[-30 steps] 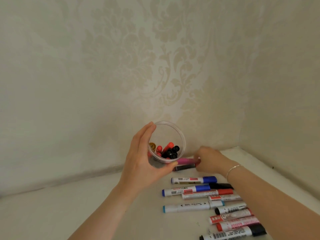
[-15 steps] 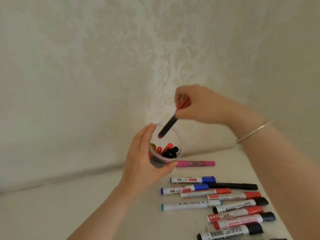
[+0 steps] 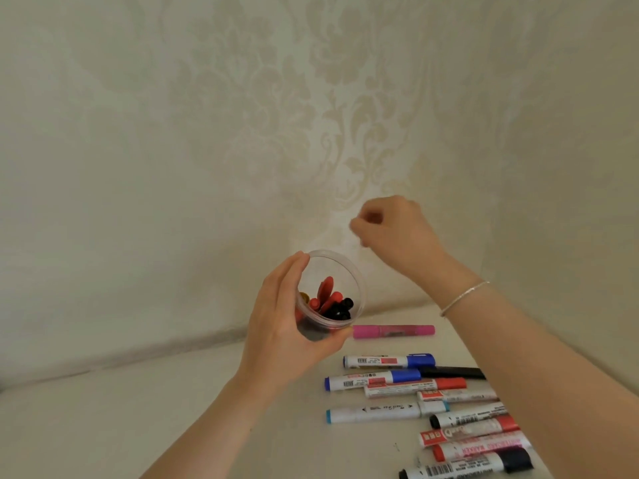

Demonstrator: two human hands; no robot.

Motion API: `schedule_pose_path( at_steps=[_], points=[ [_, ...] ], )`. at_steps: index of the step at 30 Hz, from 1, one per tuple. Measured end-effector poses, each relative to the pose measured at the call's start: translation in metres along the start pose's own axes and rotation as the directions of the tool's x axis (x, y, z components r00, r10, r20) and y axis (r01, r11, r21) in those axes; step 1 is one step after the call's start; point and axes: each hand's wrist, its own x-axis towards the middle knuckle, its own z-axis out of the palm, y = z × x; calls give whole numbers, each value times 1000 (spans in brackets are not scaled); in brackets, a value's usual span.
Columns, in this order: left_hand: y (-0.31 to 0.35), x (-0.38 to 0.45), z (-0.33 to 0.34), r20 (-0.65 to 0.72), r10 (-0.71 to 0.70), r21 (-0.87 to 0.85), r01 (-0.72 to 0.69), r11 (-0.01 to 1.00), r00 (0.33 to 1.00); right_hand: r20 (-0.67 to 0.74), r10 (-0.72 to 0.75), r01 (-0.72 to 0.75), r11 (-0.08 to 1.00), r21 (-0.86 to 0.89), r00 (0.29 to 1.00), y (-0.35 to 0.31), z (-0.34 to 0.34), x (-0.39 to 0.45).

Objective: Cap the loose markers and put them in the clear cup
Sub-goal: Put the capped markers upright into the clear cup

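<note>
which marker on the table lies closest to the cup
The pink marker, alone just right of the clear cup; it is all pink, while the others have white or black barrels.

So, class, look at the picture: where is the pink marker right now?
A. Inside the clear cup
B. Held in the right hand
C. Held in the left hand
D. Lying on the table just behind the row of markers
D: the pink marker lies flat on the table, beside the clear cup that the left hand holds; the right hand holds nothing.

one head-worn view looks forward and down, close over the table [image 3: 103,426] toward the wall [image 3: 173,133].
</note>
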Motion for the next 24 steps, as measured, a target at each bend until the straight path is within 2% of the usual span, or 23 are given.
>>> schedule_pose_path(
  at_steps=[1,2,4,6,7,9,14,16,17,18,19,20,21,22,24],
  points=[
    [0,0,-1,-3,1,0,-1,1000,1000,-76,66,-70,996,-63,995,13,3,3],
    [-1,0,-1,-6,5,-2,-5,1000,1000,-57,128,-136,976,-173,990,29,8,4],
    [-2,-1,-2,-11,15,-5,-15,1000,1000,200,245,-146,900,-410,949,64,32,-2],
    [-4,-1,-2,-9,18,-19,-18,1000,1000,464,310,-26,852,-523,830,95,58,-20],
    [-4,-1,-2,-6,16,-30,-17,999,1000,523,302,40,838,-544,797,107,69,-30],
    [-5,-1,-3,-2,21,-45,-22,999,1000,545,263,105,827,-552,796,121,80,-44],
    [-10,1,-6,17,37,-30,-36,999,999,435,159,156,782,-603,886,121,72,-37],
    [-11,1,-6,14,32,-24,-31,999,999,197,84,10,900,-436,977,104,53,-22],
    [-12,1,-7,12,27,-24,-27,999,1000,39,77,-66,971,-229,996,92,42,-15],
    [-11,1,-6,11,22,-24,-22,999,1000,-98,79,-74,996,55,992,76,30,-10],
    [-11,0,-6,10,19,-25,-19,1000,1000,-211,70,3,944,329,975,57,18,-7],
    [-10,0,-6,9,17,-26,-17,1000,1000,-289,50,116,840,530,956,38,7,-7],
    [-10,0,-6,9,16,-28,-16,999,1000,-329,19,209,738,641,944,21,-2,-10],
    [-9,-1,-5,10,14,-31,-14,999,1000,-344,-23,267,678,685,939,7,-7,-14],
    [-7,-1,-4,12,4,-38,-3,999,1000,-342,-120,324,699,637,932,-13,-9,-21]
  ],
)
